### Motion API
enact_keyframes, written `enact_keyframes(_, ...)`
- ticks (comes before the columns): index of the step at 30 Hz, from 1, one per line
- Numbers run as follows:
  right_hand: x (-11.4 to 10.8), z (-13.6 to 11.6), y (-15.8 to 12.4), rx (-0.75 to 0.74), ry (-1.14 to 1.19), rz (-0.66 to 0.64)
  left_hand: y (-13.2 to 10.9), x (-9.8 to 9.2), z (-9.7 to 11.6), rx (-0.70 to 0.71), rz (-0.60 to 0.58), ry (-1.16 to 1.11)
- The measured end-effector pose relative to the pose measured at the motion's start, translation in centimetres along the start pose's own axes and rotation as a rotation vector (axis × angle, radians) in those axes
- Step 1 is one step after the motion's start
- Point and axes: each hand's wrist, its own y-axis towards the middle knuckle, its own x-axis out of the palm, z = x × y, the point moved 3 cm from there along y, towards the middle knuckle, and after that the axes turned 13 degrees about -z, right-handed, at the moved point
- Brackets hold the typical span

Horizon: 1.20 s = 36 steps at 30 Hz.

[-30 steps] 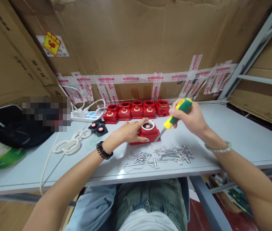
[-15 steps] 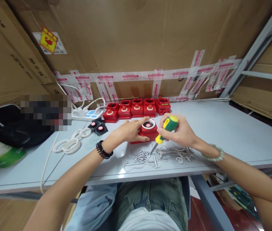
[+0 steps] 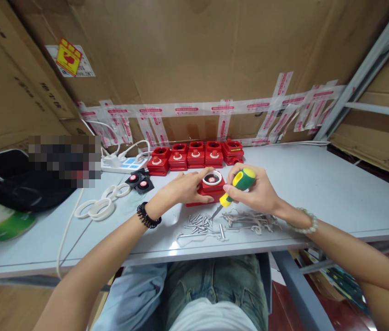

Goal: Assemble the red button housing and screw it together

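My left hand (image 3: 190, 187) rests around the left side of a red box (image 3: 217, 196), thumb in front and fingers at its back. On the box's top lies a white ring (image 3: 212, 178) around a black part with a red-and-white centre. In my right hand (image 3: 261, 191) is a screwdriver (image 3: 244, 179) with a green and yellow handle, its shaft slanting down to the left. The tip is at a pile of silver screws (image 3: 199, 224) on the table. Beside the screws lie metal rods with white cords (image 3: 252, 220).
Several red boxes (image 3: 196, 154) stand in a row at the back. Left of them are a power strip (image 3: 125, 164), black square parts (image 3: 139, 180) and white rings (image 3: 102, 209). A cardboard wall (image 3: 194, 55) bounds the table (image 3: 335, 184).
The screwdriver in my right hand has shifted slightly left, its tip now at the right edge of the screw pile. My left hand stays on the red box.
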Motion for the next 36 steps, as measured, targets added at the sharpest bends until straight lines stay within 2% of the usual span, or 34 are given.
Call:
enact_keyframes(6,0.1,-0.5,0.1,-0.065,0.000,0.020,0.0,0.0,0.0,-0.003,-0.004,-0.014)
enact_keyframes(11,-0.4,-0.8,-0.1,-0.057,0.000,0.056,-0.1,0.0,0.0,-0.013,-0.019,-0.026)
enact_keyframes(17,-2.1,-1.3,0.0,0.014,0.054,0.200,0.0,-0.1,0.0,0.001,-0.019,-0.031)
enact_keyframes(21,-4.0,-1.4,0.3,0.030,0.002,0.338,-0.2,-0.4,0.3,0.000,-0.033,-0.053)
enact_keyframes(28,-7.3,0.8,1.4,0.006,-0.038,0.541,-0.3,-0.6,0.5,-0.037,-0.063,-0.058)
enact_keyframes(36,-7.3,3.3,2.9,0.027,0.007,0.559,0.0,-0.2,0.1,-0.033,-0.046,-0.044)
